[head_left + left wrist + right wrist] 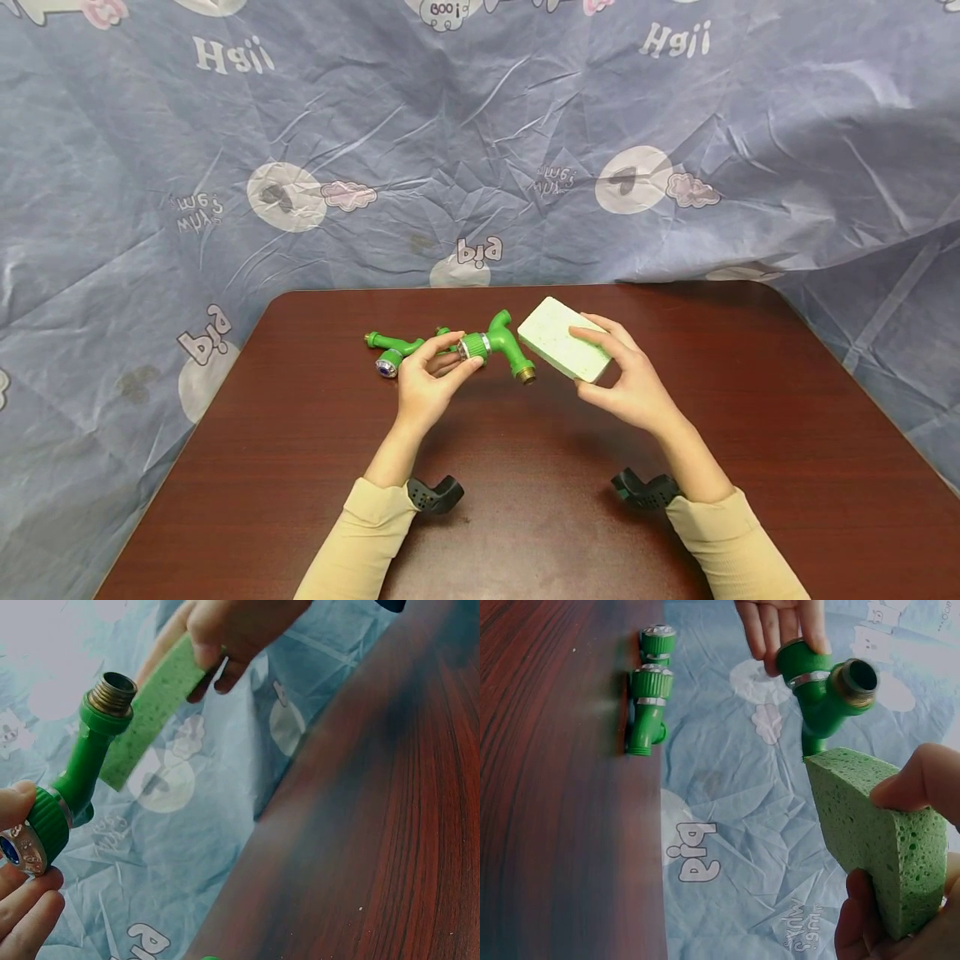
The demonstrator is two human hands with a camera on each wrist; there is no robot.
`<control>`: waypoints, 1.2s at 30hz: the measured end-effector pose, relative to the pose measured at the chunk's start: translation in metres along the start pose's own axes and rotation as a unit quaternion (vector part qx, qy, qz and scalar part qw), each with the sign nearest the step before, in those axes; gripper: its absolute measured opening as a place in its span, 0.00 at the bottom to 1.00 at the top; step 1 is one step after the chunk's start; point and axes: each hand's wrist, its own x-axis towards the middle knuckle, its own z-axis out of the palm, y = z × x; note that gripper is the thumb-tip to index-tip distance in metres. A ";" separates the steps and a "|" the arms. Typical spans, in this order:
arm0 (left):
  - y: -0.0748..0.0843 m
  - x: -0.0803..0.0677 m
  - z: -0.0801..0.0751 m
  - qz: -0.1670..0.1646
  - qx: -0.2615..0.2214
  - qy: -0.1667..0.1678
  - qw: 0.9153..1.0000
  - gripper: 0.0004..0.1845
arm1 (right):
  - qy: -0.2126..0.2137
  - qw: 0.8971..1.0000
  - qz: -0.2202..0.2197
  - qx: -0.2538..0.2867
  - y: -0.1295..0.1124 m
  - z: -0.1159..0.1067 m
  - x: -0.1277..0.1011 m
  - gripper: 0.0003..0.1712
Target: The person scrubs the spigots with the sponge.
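Observation:
My left hand (432, 377) grips a green plastic tap fitting (501, 343) by its ribbed collar and holds it above the table; its brass threaded end (114, 691) points toward the sponge. A pale green sponge (562, 339) is pinched in my right hand (628, 377), with its edge beside the fitting (821, 688). The sponge (881, 840) shows a porous face in the right wrist view. A second green fitting (392, 347) lies on the table behind my left hand.
The dark red-brown table (525, 500) has rounded far corners. A wrinkled blue printed cloth (480, 150) hangs behind it and around its sides. Black wrist mounts (435, 495) sit at both cuffs.

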 end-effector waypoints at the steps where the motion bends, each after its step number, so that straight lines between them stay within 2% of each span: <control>1: 0.000 0.000 0.000 -0.002 -0.004 0.000 1.000 0.21 | -0.003 1.000 0.000 0.002 0.001 0.001 0.000 0.34; 12: 0.003 -0.001 0.002 -0.019 -0.017 -0.005 1.000 0.21 | -0.015 0.999 -0.007 0.042 0.009 0.010 -0.001 0.35; 19: -0.024 0.001 0.003 -0.007 -0.041 0.004 0.999 0.22 | -0.010 0.999 0.003 0.049 0.007 0.012 -0.001 0.34; 23: -0.028 0.001 0.003 -0.002 -0.052 0.006 0.999 0.24 | -0.007 0.999 0.009 0.049 0.007 0.012 -0.001 0.34; 27: -0.029 0.000 0.003 -0.008 -0.048 -0.012 0.999 0.27 | -0.003 0.999 0.020 0.051 0.008 0.012 -0.001 0.34; 29: -0.029 0.000 0.002 -0.014 -0.042 -0.019 0.999 0.28 | 0.000 0.998 0.022 0.051 0.008 0.012 -0.001 0.34; 31: -0.022 -0.001 0.002 -0.014 -0.037 -0.022 0.999 0.27 | 0.002 0.998 0.025 0.050 0.008 0.012 -0.002 0.34; 36: -0.003 -0.003 0.004 0.019 -0.017 -0.015 1.000 0.25 | 0.009 0.998 0.027 0.048 0.008 0.011 -0.001 0.34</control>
